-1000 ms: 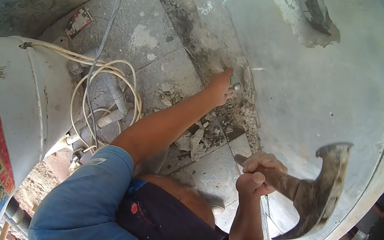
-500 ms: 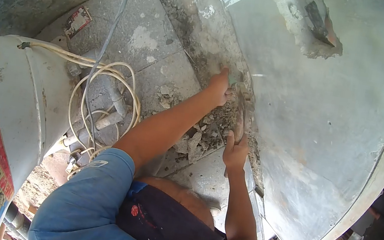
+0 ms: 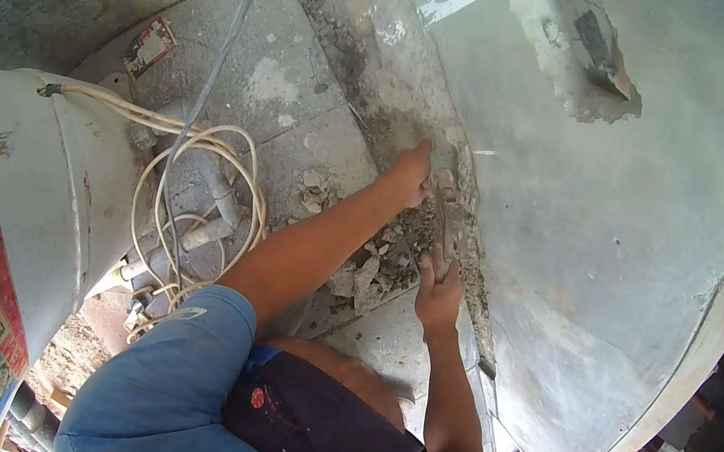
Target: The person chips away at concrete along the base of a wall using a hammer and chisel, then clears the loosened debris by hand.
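Observation:
My left hand (image 3: 409,174) is closed at the foot of the wall, and whatever its fingers hold is too hidden to name. Just below it, my right hand (image 3: 439,297) grips the lower end of a dusty hammer (image 3: 445,230). The hammer's handle runs up along the wall base, and its head lies close beside my left hand. Broken concrete rubble (image 3: 365,276) is piled under my left forearm and by the hammer. A dug-out, dirt-filled strip (image 3: 378,124) follows the bottom of the wall.
A white tank (image 3: 20,172) with stickers stands at left. Coiled cream cable (image 3: 258,210) and a grey hose (image 3: 229,35) lie across grey floor slabs (image 3: 226,6) and pipes. The plastered wall (image 3: 572,212) at right has a broken hole (image 3: 597,55) and a framed opening (image 3: 675,399).
The view has tilted slightly, so the wall hole sits lower. My right hand and the hammer have shifted a little left. My left hand stays closed beside the hammer head.

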The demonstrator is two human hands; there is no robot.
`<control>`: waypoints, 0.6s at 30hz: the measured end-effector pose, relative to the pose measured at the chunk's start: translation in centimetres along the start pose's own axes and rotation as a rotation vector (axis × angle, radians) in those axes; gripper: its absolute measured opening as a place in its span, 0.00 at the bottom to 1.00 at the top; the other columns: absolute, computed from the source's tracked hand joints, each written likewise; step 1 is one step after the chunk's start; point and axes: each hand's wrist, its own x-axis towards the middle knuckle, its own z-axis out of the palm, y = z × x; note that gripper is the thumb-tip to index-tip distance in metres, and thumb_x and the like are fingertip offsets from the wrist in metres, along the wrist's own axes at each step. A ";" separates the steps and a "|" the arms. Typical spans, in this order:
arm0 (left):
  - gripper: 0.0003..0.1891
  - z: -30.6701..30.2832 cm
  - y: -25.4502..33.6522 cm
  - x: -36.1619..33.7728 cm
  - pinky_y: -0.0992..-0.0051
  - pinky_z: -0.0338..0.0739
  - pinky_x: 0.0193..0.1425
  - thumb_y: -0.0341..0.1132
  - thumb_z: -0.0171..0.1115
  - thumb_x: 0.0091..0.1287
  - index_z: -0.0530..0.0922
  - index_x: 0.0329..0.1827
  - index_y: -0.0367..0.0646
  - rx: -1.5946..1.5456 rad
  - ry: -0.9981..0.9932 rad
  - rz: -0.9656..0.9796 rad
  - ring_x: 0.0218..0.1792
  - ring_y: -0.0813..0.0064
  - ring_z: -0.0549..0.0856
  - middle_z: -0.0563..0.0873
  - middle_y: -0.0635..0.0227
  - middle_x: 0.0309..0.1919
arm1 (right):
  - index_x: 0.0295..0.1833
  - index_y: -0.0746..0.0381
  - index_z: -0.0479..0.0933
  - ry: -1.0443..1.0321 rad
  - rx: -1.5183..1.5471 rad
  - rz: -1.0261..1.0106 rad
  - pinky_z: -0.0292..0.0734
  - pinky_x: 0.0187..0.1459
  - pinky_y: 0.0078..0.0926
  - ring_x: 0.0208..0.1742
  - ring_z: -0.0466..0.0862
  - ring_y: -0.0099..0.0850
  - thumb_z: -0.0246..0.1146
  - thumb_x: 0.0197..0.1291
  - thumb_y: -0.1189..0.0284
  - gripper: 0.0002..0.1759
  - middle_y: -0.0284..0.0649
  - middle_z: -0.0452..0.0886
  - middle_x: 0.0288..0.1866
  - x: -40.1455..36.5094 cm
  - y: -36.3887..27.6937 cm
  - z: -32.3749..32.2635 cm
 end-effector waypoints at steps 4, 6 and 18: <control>0.16 -0.3 0.1 -1.9 0.75 0.53 0.20 0.49 0.47 0.72 0.68 0.35 0.46 -0.006 0.014 -0.080 0.15 0.78 0.58 0.59 0.73 0.19 | 0.49 0.68 0.73 0.131 0.131 -0.143 0.75 0.32 0.32 0.24 0.77 0.41 0.61 0.62 0.65 0.17 0.47 0.78 0.25 0.4 -1.4 -2.5; 0.16 -0.7 0.0 -1.6 0.75 0.53 0.20 0.49 0.47 0.72 0.68 0.35 0.46 -0.046 -0.028 -0.091 0.15 0.79 0.58 0.60 0.73 0.19 | 0.39 0.60 0.69 0.250 0.777 -0.349 0.66 0.18 0.20 0.17 0.70 0.22 0.58 0.64 0.52 0.21 0.32 0.72 0.21 2.2 -5.7 -6.2; 0.14 0.3 0.1 -0.4 0.74 0.53 0.17 0.45 0.44 0.74 0.64 0.34 0.46 -0.149 -0.058 -0.032 0.11 0.78 0.62 0.65 0.71 0.17 | 0.39 0.66 0.74 -0.015 0.238 0.287 0.74 0.32 0.33 0.28 0.78 0.41 0.61 0.62 0.63 0.15 0.44 0.73 0.22 0.2 -1.7 -0.1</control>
